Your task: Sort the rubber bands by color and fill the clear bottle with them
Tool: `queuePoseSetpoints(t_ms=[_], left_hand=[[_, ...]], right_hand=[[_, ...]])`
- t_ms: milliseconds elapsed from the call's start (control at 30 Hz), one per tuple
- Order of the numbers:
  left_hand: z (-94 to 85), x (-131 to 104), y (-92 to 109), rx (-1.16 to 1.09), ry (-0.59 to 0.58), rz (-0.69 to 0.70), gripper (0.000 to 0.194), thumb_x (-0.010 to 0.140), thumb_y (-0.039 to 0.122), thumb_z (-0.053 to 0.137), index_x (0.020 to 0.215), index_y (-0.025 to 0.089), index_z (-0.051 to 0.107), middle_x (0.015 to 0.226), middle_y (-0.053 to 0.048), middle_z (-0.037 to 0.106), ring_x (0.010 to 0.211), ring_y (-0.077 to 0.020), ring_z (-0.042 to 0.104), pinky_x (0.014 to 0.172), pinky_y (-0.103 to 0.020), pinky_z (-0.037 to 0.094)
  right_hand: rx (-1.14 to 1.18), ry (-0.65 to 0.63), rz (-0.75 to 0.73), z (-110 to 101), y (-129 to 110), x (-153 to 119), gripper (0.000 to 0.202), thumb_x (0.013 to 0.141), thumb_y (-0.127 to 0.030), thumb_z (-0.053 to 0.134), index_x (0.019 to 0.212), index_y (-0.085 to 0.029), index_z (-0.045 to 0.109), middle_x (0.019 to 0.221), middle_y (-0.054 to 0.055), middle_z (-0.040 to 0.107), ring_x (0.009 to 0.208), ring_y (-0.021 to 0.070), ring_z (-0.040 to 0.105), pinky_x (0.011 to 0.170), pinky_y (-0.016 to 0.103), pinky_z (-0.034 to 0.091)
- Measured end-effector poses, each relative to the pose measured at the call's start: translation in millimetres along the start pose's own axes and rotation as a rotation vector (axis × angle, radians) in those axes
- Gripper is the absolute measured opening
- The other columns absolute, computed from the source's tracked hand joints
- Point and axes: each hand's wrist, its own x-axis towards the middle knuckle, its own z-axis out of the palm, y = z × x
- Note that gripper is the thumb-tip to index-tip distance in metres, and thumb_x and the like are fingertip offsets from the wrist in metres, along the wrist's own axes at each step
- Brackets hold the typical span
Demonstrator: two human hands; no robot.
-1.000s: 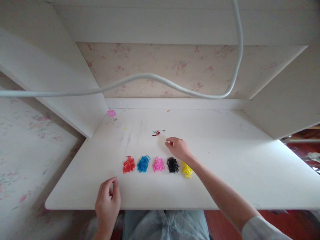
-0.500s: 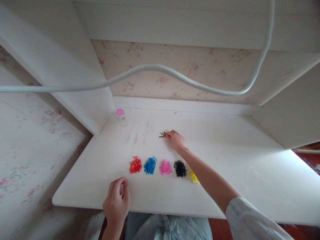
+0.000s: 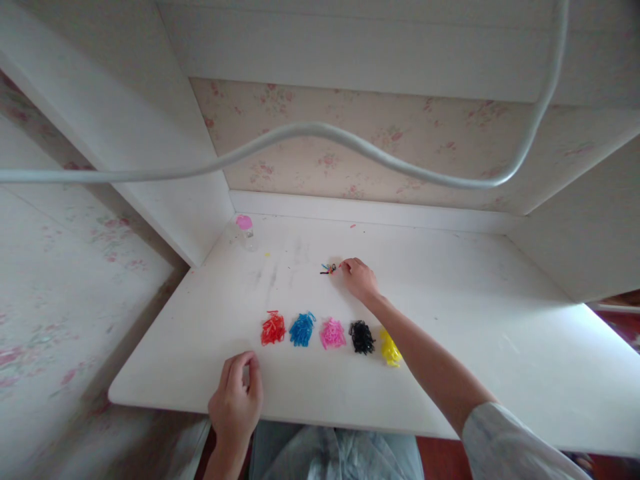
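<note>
My right hand (image 3: 359, 275) is closed in a pinch at the middle of the desk, with a small reddish rubber band (image 3: 341, 265) at its fingertips. Just left of it lies a little mixed heap of rubber bands (image 3: 329, 269), blue, black and other colours. Near the front edge rests my left hand (image 3: 236, 390), fingers curled and thumb against the index finger; whether anything is inside is hidden. Sorted piles of small bands form a row between the hands: red (image 3: 273, 329), blue (image 3: 303, 330), pink (image 3: 333, 333), black (image 3: 361, 337) and yellow (image 3: 391, 349), the last partly behind my right forearm.
A clear jar with a pink lid (image 3: 245, 230) stands at the back left of the white desk (image 3: 480, 333). A white cable (image 3: 320, 130) crosses above. Stray bits (image 3: 353, 226) lie near the back. Panels border the desk on both sides.
My right hand has moved slightly right, away from the mixed heap, and a reddish band now shows at its fingertips. My left hand keeps its pose. The view has shifted a little.
</note>
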Motion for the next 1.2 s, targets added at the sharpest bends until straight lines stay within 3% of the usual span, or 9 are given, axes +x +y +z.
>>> queuePoseSetpoints(t_ms=[100,233,433,667,833,1033,1200], left_hand=[[-0.2,-0.2,0.5,0.004,-0.001,0.001,0.014,0.087,0.028,0.055,0.096,0.019,0.06,0.092,-0.002,0.067,0.061,-0.0084,0.057,0.052,-0.017,0.041],[0.8,-1.4,0.7,0.013,-0.014,-0.009,0.014,0.087,0.028,0.055,0.096,0.019,0.061,0.093,-0.002,0.067,0.062,-0.009,0.059,0.053,-0.018,0.04],[0.8,-3.3,-0.8,-0.022,-0.044,-0.014,0.016,0.088,0.029,0.053,0.098,0.019,0.061,0.094,-0.004,0.067,0.063,-0.0101,0.06,0.053,-0.019,0.041],[1.0,-3.6,-1.1,-0.024,-0.045,-0.034,0.018,0.089,0.03,0.05,0.097,0.019,0.061,0.094,-0.003,0.067,0.062,-0.0092,0.058,0.053,-0.018,0.041],[-0.3,-2.8,-0.3,-0.002,-0.051,-0.034,0.017,0.088,0.031,0.051,0.096,0.019,0.061,0.093,-0.002,0.066,0.06,-0.0088,0.057,0.054,-0.019,0.04],[-0.4,-1.6,1.3,-0.007,-0.021,0.002,0.018,0.089,0.031,0.05,0.095,0.02,0.062,0.094,-0.003,0.067,0.063,-0.0096,0.059,0.056,-0.019,0.041],[1.4,-3.1,0.3,-0.009,-0.031,-0.004,0.018,0.089,0.031,0.05,0.095,0.02,0.063,0.094,-0.002,0.067,0.065,-0.0095,0.06,0.055,-0.019,0.041]], right_hand=[[0.031,0.023,-0.027,-4.9,-6.5,-10.8,0.035,0.096,-0.03,0.033,0.103,-0.021,0.066,0.107,0.005,0.063,0.095,0.0161,0.058,0.08,0.024,0.04],[0.117,0.01,-0.165,-6.3,-29.6,-46.7,0.034,0.096,-0.034,0.035,0.105,-0.026,0.066,0.103,0.002,0.064,0.09,0.0133,0.06,0.079,0.022,0.041],[0.213,-0.17,-0.449,5.2,-81.9,-101.8,0.033,0.097,-0.034,0.035,0.106,-0.029,0.066,0.099,0.002,0.063,0.087,0.0123,0.061,0.076,0.02,0.042],[0.086,-0.211,-0.579,22.6,-115.6,-99.6,0.033,0.097,-0.032,0.036,0.094,-0.026,0.068,0.096,0.001,0.061,0.083,0.0121,0.059,0.073,0.022,0.042],[-0.015,-0.185,-0.59,18.0,-102.3,-88.9,0.033,0.096,-0.03,0.035,0.092,-0.025,0.068,0.096,0.003,0.062,0.09,0.0145,0.058,0.077,0.024,0.041],[-0.102,-0.145,-0.209,2.1,-50.1,-57.7,0.035,0.096,-0.034,0.033,0.099,-0.025,0.066,0.104,0.004,0.062,0.091,0.0156,0.06,0.074,0.025,0.041],[-0.139,-0.112,-0.106,1.9,-23.5,-33.2,0.035,0.096,-0.033,0.034,0.119,-0.026,0.059,0.114,0.006,0.059,0.093,0.0174,0.061,0.076,0.026,0.042]])
